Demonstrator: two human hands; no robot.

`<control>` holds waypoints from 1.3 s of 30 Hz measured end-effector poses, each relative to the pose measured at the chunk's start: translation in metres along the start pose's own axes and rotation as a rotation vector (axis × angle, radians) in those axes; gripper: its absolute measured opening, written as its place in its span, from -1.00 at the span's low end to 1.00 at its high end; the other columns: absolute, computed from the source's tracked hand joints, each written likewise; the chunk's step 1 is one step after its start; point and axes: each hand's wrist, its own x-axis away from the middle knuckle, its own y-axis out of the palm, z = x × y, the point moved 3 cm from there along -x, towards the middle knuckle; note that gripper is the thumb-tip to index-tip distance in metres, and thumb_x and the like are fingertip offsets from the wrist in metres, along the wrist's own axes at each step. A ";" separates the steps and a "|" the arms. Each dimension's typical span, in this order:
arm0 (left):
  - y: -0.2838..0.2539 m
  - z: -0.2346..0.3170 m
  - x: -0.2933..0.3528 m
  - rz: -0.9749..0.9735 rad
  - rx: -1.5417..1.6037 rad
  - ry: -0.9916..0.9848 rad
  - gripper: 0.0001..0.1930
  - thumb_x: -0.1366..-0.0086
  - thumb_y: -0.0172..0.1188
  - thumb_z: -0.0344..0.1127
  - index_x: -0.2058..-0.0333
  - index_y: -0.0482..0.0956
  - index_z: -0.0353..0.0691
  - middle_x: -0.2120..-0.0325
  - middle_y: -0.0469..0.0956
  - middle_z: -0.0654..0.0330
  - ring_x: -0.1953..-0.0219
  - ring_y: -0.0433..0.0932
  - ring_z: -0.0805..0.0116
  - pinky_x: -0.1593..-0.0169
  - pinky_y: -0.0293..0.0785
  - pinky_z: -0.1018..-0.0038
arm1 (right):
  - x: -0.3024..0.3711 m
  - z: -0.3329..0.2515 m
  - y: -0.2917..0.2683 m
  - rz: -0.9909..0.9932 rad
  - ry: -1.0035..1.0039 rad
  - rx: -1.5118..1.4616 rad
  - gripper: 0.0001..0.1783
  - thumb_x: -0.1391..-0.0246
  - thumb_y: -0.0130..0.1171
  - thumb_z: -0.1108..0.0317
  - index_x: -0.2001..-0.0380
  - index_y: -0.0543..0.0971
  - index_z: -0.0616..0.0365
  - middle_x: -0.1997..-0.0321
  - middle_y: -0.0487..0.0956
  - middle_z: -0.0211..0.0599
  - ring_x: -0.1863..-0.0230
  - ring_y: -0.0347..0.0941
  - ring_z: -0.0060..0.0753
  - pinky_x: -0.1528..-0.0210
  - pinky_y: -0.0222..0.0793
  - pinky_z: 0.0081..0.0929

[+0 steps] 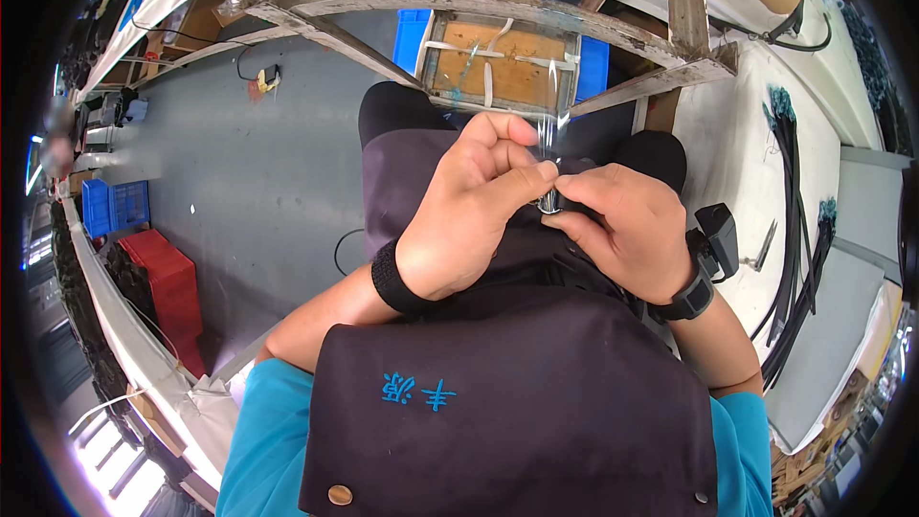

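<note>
In front of my lap, a clear, glossy strip (549, 134) like thin plastic runs upright between my two hands. My left hand (469, 196) pinches it between thumb and fingers. Close beside it, my right hand (627, 215) grips the lower end with thumb and forefinger, where a small shiny end (549, 203) shows. Whether the strip is film, a tube or a bundle of strands I cannot tell. My fingers hide part of it. A dark apron (517, 393) covers my front and lap.
Ahead stands a worn wooden frame (479, 10), with a taped brown board (507, 57) and a blue crate (412, 33) below. On the right-hand white table lie bundles of black cords (793, 191) with teal ends and a small metal tool (765, 247). Red bins (163, 287) stand left.
</note>
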 end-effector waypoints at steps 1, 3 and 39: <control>0.000 0.000 -0.001 -0.029 0.023 -0.030 -0.83 -0.30 0.07 -0.46 0.16 0.31 -0.20 0.47 0.42 0.38 0.36 0.40 0.63 0.24 0.31 0.63 | 0.002 0.002 0.001 0.020 -0.064 -0.003 -0.68 0.21 0.34 0.48 0.30 0.51 0.21 0.53 0.47 -0.23 0.53 0.43 -0.20 0.50 0.33 -0.39; -0.003 0.002 -0.005 -0.063 0.047 -0.064 -0.82 -0.30 0.06 -0.45 0.14 0.33 -0.22 0.46 0.43 0.38 0.36 0.41 0.62 0.24 0.32 0.63 | 0.004 0.003 -0.002 0.042 -0.123 0.000 -0.68 0.22 0.35 0.48 0.31 0.51 0.21 0.53 0.47 -0.23 0.53 0.43 -0.20 0.50 0.34 -0.40; 0.003 0.025 -0.030 -0.241 -0.380 -0.095 -0.86 -0.28 0.15 -0.37 0.27 0.53 -0.33 0.39 0.58 0.17 0.31 0.55 0.45 0.21 0.46 0.56 | 0.019 0.002 -0.010 0.034 0.137 -0.024 -0.77 0.13 0.32 0.45 0.34 0.53 0.22 0.52 0.46 -0.20 0.53 0.39 -0.19 0.49 0.32 -0.40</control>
